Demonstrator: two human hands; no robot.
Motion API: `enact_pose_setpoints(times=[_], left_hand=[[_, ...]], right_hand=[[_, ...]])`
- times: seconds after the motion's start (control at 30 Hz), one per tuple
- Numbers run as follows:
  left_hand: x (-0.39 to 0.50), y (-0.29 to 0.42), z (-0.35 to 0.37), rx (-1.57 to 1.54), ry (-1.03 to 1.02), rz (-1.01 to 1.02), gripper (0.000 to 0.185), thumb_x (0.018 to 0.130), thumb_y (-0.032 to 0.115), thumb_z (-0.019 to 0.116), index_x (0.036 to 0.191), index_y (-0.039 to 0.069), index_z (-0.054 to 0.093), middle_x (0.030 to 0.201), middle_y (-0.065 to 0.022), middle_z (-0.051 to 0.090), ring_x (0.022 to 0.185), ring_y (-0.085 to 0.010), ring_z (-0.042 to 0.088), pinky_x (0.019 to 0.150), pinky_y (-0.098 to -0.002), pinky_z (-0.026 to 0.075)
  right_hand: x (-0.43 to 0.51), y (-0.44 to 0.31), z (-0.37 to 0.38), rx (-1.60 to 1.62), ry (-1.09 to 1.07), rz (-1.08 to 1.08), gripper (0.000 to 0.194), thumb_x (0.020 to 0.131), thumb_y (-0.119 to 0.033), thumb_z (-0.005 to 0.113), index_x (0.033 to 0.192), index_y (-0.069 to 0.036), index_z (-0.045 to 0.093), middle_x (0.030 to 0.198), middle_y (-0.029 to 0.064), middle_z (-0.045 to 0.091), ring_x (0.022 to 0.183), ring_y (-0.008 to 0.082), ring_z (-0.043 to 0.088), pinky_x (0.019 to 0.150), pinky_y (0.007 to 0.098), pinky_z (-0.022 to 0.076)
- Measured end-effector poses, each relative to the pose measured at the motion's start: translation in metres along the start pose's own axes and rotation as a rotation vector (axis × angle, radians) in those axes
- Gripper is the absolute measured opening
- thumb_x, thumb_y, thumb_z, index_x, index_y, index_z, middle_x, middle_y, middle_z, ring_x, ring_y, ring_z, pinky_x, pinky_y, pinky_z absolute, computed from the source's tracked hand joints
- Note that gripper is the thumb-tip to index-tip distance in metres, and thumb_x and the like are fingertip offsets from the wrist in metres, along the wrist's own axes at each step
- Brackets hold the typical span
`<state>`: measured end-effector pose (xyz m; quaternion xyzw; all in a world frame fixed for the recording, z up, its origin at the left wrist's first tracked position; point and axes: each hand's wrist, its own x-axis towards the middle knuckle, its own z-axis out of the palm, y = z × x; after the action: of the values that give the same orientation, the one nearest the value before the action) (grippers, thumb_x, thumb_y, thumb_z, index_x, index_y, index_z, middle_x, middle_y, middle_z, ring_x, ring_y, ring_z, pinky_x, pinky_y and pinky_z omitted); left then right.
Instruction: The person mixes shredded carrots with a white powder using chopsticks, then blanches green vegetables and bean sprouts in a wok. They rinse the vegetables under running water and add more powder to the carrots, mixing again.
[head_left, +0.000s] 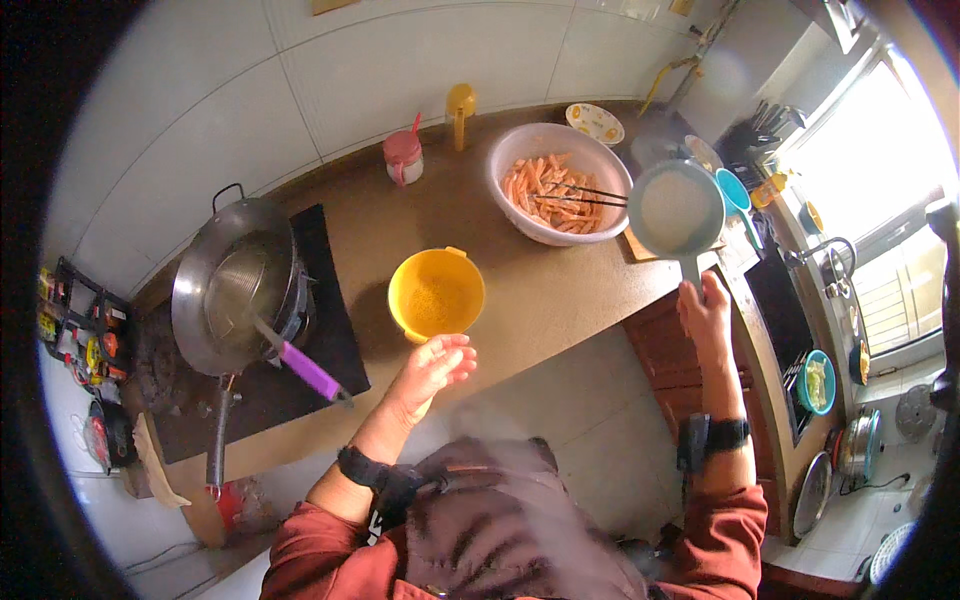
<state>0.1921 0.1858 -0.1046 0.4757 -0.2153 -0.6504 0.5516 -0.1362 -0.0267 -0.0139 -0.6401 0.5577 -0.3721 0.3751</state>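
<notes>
My right hand (705, 311) grips the handle of a grey-green ladle-like scoop (677, 208) that holds something pale, at the right edge of a pink basin (510, 210). Orange, coated strips (551, 187) lie in the basin, with dark chopsticks (581, 196) resting across them. My left hand (435, 371) is empty, its fingers slightly curled, just below a yellow bowl (437, 289) with fine yellowish matter at its bottom. At the left, a steel wok (191, 300) stands on the hob, holding a wire strainer (240, 289) with a purple handle (309, 371).
A pink-lidded jar (403, 154) and a yellow-topped container (460, 105) stand near the wall. A patterned dish (595, 124) is behind the basin. The wok's handle (217, 435) juts over the counter's front edge. A teal dipper (735, 191) lies at the right.
</notes>
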Motion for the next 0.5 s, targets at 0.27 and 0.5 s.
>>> enact_pose_setpoints(times=[0.27, 0.5], left_hand=[[0.032, 0.017, 0.019, -0.096, 0.312, 0.156, 0.028, 0.093, 0.016, 0.054, 0.12, 0.006, 0.054, 0.106, -0.0107, 0.062, 0.096, -0.0215, 0.061, 0.086, -0.0345, 0.05], [0.047, 0.007, 0.059, -0.216, 0.624, 0.253, 0.031, 0.092, 0.018, 0.057, 0.12, 0.006, 0.053, 0.107, -0.0116, 0.061, 0.095, -0.0206, 0.062, 0.086, -0.0337, 0.05]], right_hand=[[0.179, 0.025, 0.035, -0.152, -0.169, -0.191, 0.015, 0.085, -0.016, 0.061, 0.085, -0.001, 0.06, 0.059, 0.0025, 0.055, 0.055, 0.0082, 0.05, 0.051, 0.0281, 0.0415], [0.267, 0.027, 0.056, -0.325, -0.292, -0.343, 0.019, 0.082, -0.018, 0.061, 0.088, 0.0, 0.061, 0.066, 0.0151, 0.061, 0.059, 0.0221, 0.059, 0.058, 0.0337, 0.0469]])
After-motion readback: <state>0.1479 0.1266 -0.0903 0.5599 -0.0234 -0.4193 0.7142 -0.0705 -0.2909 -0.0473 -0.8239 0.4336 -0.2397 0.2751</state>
